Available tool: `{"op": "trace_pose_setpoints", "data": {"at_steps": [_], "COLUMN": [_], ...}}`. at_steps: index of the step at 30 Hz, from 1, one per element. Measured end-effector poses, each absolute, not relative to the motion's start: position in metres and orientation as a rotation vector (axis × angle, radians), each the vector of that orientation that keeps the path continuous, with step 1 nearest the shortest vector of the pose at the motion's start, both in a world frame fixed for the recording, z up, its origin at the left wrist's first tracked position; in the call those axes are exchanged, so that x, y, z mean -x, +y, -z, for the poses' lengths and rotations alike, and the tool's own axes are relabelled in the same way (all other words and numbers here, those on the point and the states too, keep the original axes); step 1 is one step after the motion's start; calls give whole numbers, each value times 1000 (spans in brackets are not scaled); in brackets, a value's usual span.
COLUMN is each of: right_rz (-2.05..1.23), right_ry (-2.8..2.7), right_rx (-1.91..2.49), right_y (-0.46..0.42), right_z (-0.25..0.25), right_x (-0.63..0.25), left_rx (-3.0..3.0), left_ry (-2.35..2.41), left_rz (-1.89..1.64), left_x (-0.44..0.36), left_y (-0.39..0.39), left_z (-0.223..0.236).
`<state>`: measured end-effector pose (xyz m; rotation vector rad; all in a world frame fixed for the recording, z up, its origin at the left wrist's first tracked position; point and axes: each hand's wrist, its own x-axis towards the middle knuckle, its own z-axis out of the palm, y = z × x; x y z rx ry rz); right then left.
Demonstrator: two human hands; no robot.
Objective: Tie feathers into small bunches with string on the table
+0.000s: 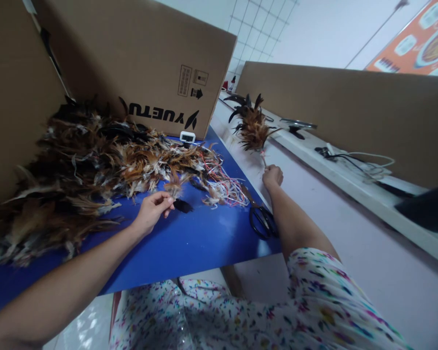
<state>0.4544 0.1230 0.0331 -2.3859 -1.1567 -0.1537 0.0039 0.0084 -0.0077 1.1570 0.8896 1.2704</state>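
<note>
Held up by its thin handle in my right hand (273,176) is a feather duster (254,125), brown with black tips, with a pinkish tie below its feathers. My right fingers are wrapped round the handle beyond the table's right edge. My left hand (154,208) is closed in a pinch above the blue table (160,257). A black feather (183,206) sticks out at its fingertips, with brown fluff just above. Behind it spreads a big heap of brown, black and whitish feathers (120,155). Black-handled scissors (262,221) lie below my right hand.
Red and white strings (228,187) lie tangled at the heap's right end. A large cardboard box (131,58) stands behind the feathers, with a small white-framed device (187,137) at its foot. Along the right, a white ledge (328,170) carries cables (353,158).
</note>
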Motion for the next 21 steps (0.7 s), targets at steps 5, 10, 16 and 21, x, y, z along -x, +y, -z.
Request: {"op": "trace_pose_setpoints", "data": {"at_steps": [5, 10, 16, 21], "right_rz": [106, -101, -419, -398], "right_ry": [-1203, -1286, -1365, -1408], "right_rx": [2400, 2446, 2474, 2366], "right_y": [130, 141, 150, 155], "right_z": [-38, -39, -28, -11], "right_x": [-450, -442, -429, -422], "left_rx": [-1154, -1153, -1148, -1150], "left_ry": [893, 898, 891, 889], "left_rz": [-1268, -1261, -1265, -1262], "left_x": [-4, -4, -4, -4], "left_y": [8, 8, 8, 7], "left_z": [7, 7, 8, 7]}}
